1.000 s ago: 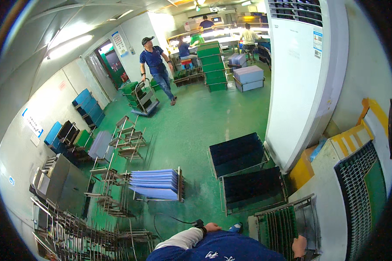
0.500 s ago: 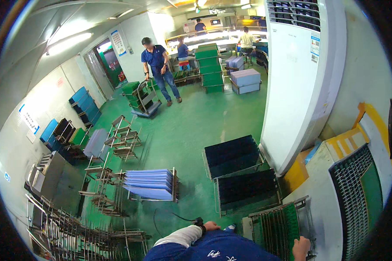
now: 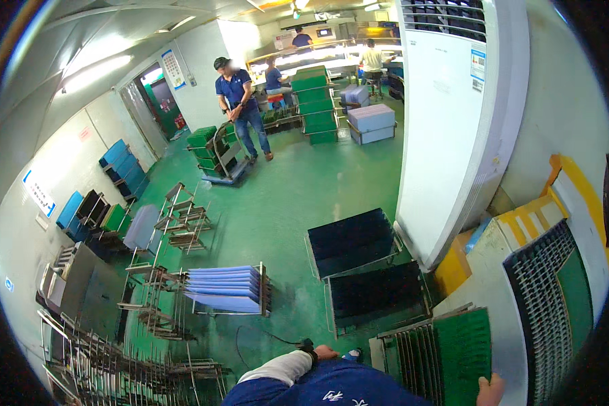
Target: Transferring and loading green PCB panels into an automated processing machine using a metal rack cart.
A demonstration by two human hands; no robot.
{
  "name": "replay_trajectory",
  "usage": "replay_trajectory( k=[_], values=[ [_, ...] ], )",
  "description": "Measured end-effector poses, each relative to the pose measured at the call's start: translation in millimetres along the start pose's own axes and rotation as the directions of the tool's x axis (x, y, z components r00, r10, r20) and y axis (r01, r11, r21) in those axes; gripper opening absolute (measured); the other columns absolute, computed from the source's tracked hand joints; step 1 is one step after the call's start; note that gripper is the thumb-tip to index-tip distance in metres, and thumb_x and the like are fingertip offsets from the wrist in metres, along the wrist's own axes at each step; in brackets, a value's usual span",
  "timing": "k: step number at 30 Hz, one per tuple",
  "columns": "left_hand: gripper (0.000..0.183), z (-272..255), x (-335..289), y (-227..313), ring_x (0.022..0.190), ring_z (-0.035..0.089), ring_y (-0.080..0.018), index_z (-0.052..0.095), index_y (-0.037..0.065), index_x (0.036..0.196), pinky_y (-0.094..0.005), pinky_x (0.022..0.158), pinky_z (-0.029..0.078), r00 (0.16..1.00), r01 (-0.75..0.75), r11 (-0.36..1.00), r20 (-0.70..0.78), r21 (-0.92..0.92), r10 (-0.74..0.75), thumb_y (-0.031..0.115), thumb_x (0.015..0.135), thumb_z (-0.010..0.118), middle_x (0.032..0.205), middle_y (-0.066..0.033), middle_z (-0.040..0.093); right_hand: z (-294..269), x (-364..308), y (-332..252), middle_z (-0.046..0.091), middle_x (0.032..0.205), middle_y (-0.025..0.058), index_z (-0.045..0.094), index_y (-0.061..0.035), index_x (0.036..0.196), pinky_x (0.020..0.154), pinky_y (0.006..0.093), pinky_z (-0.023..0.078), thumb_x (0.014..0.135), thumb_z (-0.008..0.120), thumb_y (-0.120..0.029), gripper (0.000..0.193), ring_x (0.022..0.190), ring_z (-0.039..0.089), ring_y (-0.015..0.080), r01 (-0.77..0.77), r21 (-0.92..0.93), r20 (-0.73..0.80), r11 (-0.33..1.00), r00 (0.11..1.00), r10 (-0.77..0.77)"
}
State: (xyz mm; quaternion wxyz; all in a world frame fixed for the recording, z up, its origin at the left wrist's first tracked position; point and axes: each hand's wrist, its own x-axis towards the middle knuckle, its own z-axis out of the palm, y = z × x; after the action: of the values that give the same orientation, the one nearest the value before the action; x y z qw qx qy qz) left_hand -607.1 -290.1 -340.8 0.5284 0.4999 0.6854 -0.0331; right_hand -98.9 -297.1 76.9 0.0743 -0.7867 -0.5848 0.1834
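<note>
My right hand [image 3: 490,390] is closed on the edge of a green board [image 3: 461,352] at the lower right. The board's broad face shows, leaning to the right of the other dark-edged boards standing in a metal rack [image 3: 407,362]. My left hand [image 3: 326,352], past a dark wristband and a white sleeve, is close in front of my blue shirt. The shirt and the hand's own back hide most of its fingers. Just ahead of it are two racks of black boards [image 3: 375,294].
Ahead on the green floor stands a rack of lilac boards [image 3: 224,289]. Metal frames [image 3: 155,298] crowd the left. A tall white air conditioner [image 3: 463,135] is at right, beside a large patterned panel [image 3: 551,311]. A person [image 3: 237,101] stands by a cart [image 3: 227,169] with green boards.
My right hand has moved a little to the right, and the green board now leans over with its face showing. The far person's hands have come together. The view has shifted slightly.
</note>
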Motion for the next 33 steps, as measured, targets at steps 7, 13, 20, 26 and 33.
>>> replay_trajectory(
  k=[7, 13, 20, 26, 33],
  values=[
    [0.054, -13, -1, 38, 0.091, 0.063, -0.0296, 0.071, 0.009, 0.096, -0.038, 0.081, 0.048, 0.999, -0.047, 0.999, 0.011, 0.011, 0.047, 0.057, 0.077, 0.058, 0.098, -0.0136, 0.068, -42, -26, 59, 0.058, 0.101, 0.0218, 0.061, 0.0031, 0.104, 0.078, 0.0459, 0.041, 0.088, 0.058, -0.026, 0.033, 0.088, 0.051, 0.0348, -0.144, 0.456, -0.288, 0.878, 0.909, 0.299],
    [0.059, -8, -5, 31, 0.093, 0.063, -0.0297, 0.07, 0.005, 0.097, -0.0381, 0.081, 0.047, 1.0, -0.014, 1.0, -0.025, -0.027, 0.013, 0.059, 0.076, 0.058, 0.098, -0.0167, 0.067, -61, -29, 47, 0.061, 0.096, 0.0221, 0.062, 0.0023, 0.1, 0.076, 0.0407, 0.045, 0.086, 0.061, -0.024, 0.03, 0.085, 0.057, 0.0315, 0.302, -0.12, -0.801, 0.946, 0.534, -0.272],
    [0.064, -9, 3, 29, 0.094, 0.063, -0.031, 0.07, 0.005, 0.099, -0.0383, 0.082, 0.047, 0.996, -0.066, 0.995, -0.049, 0.074, 0.069, 0.062, 0.076, 0.056, 0.1, -0.0178, 0.067, 27, -7, 216, 0.063, 0.092, 0.0212, 0.06, 0.005, 0.099, 0.073, 0.0354, 0.047, 0.084, 0.063, -0.017, 0.027, 0.081, 0.06, 0.0288, -0.027, 0.113, -0.617, 0.993, 0.782, 0.092],
    [0.065, -10, 3, 23, 0.096, 0.063, -0.0314, 0.07, 0.005, 0.099, -0.0386, 0.084, 0.047, 0.997, -0.075, 0.996, -0.026, 0.053, 0.076, 0.063, 0.076, 0.055, 0.1, -0.0178, 0.067, 48, 0, 122, 0.064, 0.093, 0.0184, 0.059, 0.0088, 0.104, 0.073, 0.036, 0.048, 0.079, 0.063, -0.005, 0.029, 0.078, 0.058, 0.0254, 0.389, 0.404, -0.779, 0.828, 0.621, 0.088],
    [0.07, -12, 2, 20, 0.1, 0.061, -0.0338, 0.066, 0.005, 0.107, -0.041, 0.087, 0.046, 0.997, -0.071, 0.992, 0.047, 0.107, 0.067, 0.067, 0.08, 0.047, 0.105, -0.0175, 0.065, 112, 42, 201, 0.062, 0.094, 0.0175, 0.059, 0.0082, 0.104, 0.072, 0.0374, 0.048, 0.081, 0.058, 0.001, 0.025, 0.081, 0.057, 0.0263, 0.429, 0.651, -0.68, 0.626, 0.697, 0.229]
  ],
)
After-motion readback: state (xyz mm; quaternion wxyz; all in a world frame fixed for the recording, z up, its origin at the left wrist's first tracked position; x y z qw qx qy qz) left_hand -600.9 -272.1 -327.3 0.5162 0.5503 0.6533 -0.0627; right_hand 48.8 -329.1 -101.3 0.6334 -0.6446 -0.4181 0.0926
